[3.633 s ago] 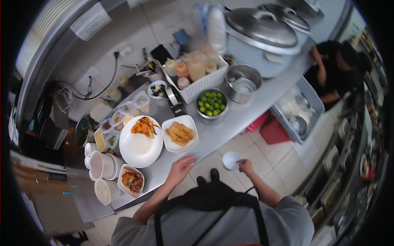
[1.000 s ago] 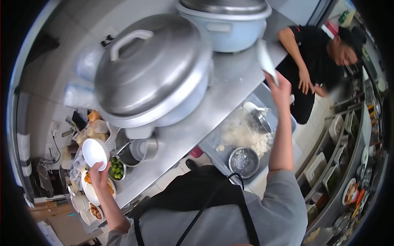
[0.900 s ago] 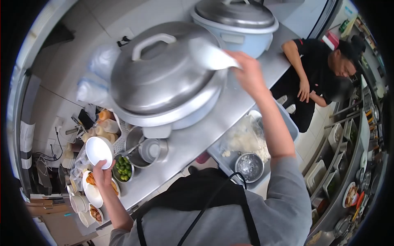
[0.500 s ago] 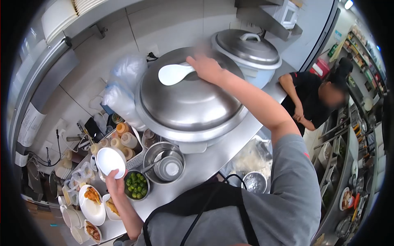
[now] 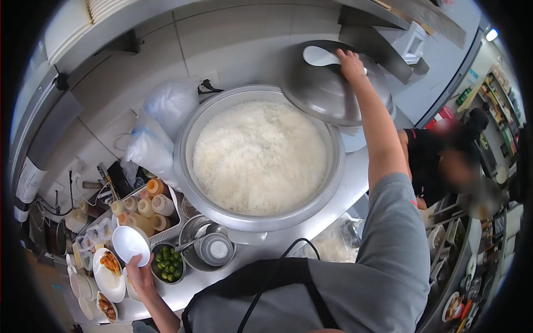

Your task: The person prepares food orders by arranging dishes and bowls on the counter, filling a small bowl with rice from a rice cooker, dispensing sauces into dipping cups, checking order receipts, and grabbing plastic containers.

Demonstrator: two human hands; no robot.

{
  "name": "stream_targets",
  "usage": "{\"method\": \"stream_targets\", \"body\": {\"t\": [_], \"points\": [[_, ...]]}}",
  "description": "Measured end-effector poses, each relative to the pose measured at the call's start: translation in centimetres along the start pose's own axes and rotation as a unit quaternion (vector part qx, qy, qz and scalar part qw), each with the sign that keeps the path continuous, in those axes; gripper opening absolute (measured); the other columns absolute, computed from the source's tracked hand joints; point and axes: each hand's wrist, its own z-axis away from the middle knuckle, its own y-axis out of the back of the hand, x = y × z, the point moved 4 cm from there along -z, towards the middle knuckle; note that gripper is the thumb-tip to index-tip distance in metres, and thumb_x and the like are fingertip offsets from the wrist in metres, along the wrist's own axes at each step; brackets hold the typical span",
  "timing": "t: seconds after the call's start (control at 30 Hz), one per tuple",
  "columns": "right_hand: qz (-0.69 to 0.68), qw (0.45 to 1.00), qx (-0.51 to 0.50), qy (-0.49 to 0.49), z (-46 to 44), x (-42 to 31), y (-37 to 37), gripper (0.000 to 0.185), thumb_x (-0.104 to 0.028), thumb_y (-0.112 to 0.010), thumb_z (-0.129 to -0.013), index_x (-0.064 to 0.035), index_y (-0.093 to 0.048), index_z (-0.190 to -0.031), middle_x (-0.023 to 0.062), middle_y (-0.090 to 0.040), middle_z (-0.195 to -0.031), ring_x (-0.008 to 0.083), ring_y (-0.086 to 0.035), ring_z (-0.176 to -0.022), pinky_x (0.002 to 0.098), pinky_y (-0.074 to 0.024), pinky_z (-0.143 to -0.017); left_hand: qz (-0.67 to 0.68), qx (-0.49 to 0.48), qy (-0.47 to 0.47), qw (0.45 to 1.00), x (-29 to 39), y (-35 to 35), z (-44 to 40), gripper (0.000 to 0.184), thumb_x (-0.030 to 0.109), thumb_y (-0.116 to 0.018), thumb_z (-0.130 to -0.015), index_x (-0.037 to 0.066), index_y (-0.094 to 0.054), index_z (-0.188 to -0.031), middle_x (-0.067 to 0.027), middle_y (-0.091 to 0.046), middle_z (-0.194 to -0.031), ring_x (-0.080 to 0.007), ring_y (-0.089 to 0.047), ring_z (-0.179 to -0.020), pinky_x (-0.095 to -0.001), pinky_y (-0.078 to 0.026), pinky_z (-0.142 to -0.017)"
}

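A large metal pot (image 5: 334, 186) stands uncovered before me, filled with white rice (image 5: 261, 158). My right hand (image 5: 352, 66) is closed at the top of its domed lid (image 5: 313, 94), with a white rice paddle (image 5: 319, 56) in the same grip; the fingers hide the lid's handle. The lid is up at the back right, over the second cooker and overlapping the pot's far rim. In my left hand (image 5: 141, 277) is a white bowl (image 5: 131, 244), gripped by its near edge, tilted, with no food visible inside.
Near the bowl are a pot of green citrus (image 5: 168, 263), a steel pot with a smaller container (image 5: 215, 250), and a basket of sauce bottles (image 5: 147, 208). Plates of food (image 5: 109, 277) line the left. Plastic bags (image 5: 152, 147) lean beside the rice. A co-worker (image 5: 438, 161) stands at right.
The lid has come off the rice pot and moved right with my right hand and the paddle, exposing the rice. My left hand and the bowl have shifted slightly left and down in view.
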Motion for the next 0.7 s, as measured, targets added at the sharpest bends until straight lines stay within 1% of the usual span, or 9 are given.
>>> {"method": "stream_targets", "body": {"t": [0.17, 0.2, 0.3, 0.4, 0.43, 0.53, 0.6, 0.67, 0.7], "points": [[0.009, 0.997, -0.046, -0.054, -0.1, 2.8, -4.5, 0.029, -0.008, -0.040, -0.079, -0.0191, -0.042, -0.105, 0.0134, -0.051, -0.099, 0.0338, -0.050, -0.096, 0.0442, -0.0447, -0.075, -0.012, 0.043, -0.023, 0.999, 0.7, 0.9, 1.1, 0.056, -0.002, -0.049, -0.064, 0.002, -0.035, -0.118, -0.0128, -0.049, -0.107, -0.0252, -0.055, -0.090, -0.0394, -0.053, -0.066], [0.024, 0.997, -0.042, -0.053, -0.3, 3.0, -5.0, 0.021, -0.015, -0.036, -0.083, -0.0195, -0.044, -0.102, 0.0120, -0.052, -0.100, 0.0307, -0.050, -0.098, 0.0429, -0.0442, -0.075, -0.006, 0.041, -0.024, 0.999, 0.6, 1.0, 1.1, 0.056, -0.002, -0.049, -0.064, 0.002, -0.035, -0.118, -0.0126, -0.048, -0.108, -0.0249, -0.054, -0.091, -0.0399, -0.052, -0.067], [0.013, 0.998, -0.057, -0.009, -1.2, 3.4, -6.4, 0.025, -0.012, -0.039, -0.081, -0.0153, -0.043, -0.105, 0.0143, -0.051, -0.103, 0.0336, -0.050, -0.097, 0.0436, -0.0438, -0.077, -0.002, 0.053, -0.022, 0.998, 0.4, 1.0, 1.6, 0.057, -0.002, -0.049, -0.064, 0.003, -0.034, -0.119, -0.0124, -0.047, -0.110, -0.0249, -0.052, -0.094, -0.0413, -0.051, -0.070], [0.021, 0.997, -0.037, 0.069, -3.2, 4.5, -8.3, 0.042, -0.006, -0.042, -0.077, -0.0143, -0.039, -0.117, 0.0200, -0.049, -0.103, 0.0368, -0.049, -0.097, 0.0438, -0.0444, -0.076, -0.002, 0.061, -0.021, 0.998, 0.0, 0.4, 2.2, 0.056, -0.002, -0.049, -0.065, 0.002, -0.035, -0.119, -0.0130, -0.047, -0.109, -0.0261, -0.051, -0.094, -0.0417, -0.051, -0.071], [0.018, 0.998, 0.018, 0.053, -2.7, 3.2, -5.6, 0.042, -0.005, -0.042, -0.076, -0.0138, -0.041, -0.117, 0.0189, -0.050, -0.102, 0.0363, -0.052, -0.094, 0.0435, -0.0443, -0.076, -0.004, 0.055, -0.014, 0.998, -0.1, 0.2, 2.3, 0.055, -0.003, -0.049, -0.065, 0.000, -0.036, -0.118, -0.0134, -0.047, -0.109, -0.0268, -0.051, -0.095, -0.0420, -0.051, -0.071], [-0.080, 0.995, 0.042, 0.040, -1.8, -2.0, 2.4, 0.038, -0.012, -0.045, -0.077, -0.0113, -0.044, -0.115, 0.0187, -0.052, -0.101, 0.0337, -0.055, -0.088, 0.0424, -0.0441, -0.077, 0.006, 0.049, 0.008, 0.999, -0.9, -0.4, 2.5, 0.053, -0.004, -0.049, -0.065, -0.002, -0.037, -0.116, -0.0143, -0.047, -0.108, -0.0281, -0.051, -0.095, -0.0425, -0.050, -0.072], [-0.167, 0.982, -0.087, -0.017, -1.1, -5.9, 3.9, 0.033, -0.022, -0.047, -0.079, -0.0088, -0.050, -0.110, 0.0175, -0.054, -0.102, 0.0319, -0.057, -0.083, 0.0409, -0.0442, -0.077, 0.020, 0.024, 0.029, 0.999, -1.0, -1.5, 2.3, 0.053, -0.004, -0.050, -0.064, -0.003, -0.037, -0.116, -0.0147, -0.048, -0.107, -0.0289, -0.051, -0.096, -0.0432, -0.050, -0.072], [-0.285, 0.945, -0.157, 0.036, 0.3, -10.3, 3.9, 0.034, -0.037, -0.054, -0.078, -0.0088, -0.057, -0.097, 0.0154, -0.060, -0.075, 0.0285, -0.058, -0.070, 0.0353, -0.0446, -0.064, 0.023, -0.012, 0.043, 0.999, -1.2, -3.2, 2.1, 0.054, -0.004, -0.051, -0.064, -0.003, -0.036, -0.116, -0.0152, -0.048, -0.108, -0.0292, -0.051, -0.096, -0.0440, -0.050, -0.072], [-0.298, 0.943, -0.095, 0.114, 1.3, -12.8, 3.0, 0.032, -0.035, -0.054, -0.078, -0.0092, -0.058, -0.097, 0.0141, -0.061, -0.077, 0.0275, -0.058, -0.072, 0.0350, -0.0445, -0.066, 0.027, -0.031, 0.031, 0.999, -1.4, -4.0, 1.9, 0.056, -0.004, -0.051, -0.063, -0.003, -0.036, -0.117, -0.0157, -0.048, -0.107, -0.0298, -0.052, -0.095, -0.0446, -0.050, -0.071]]}}
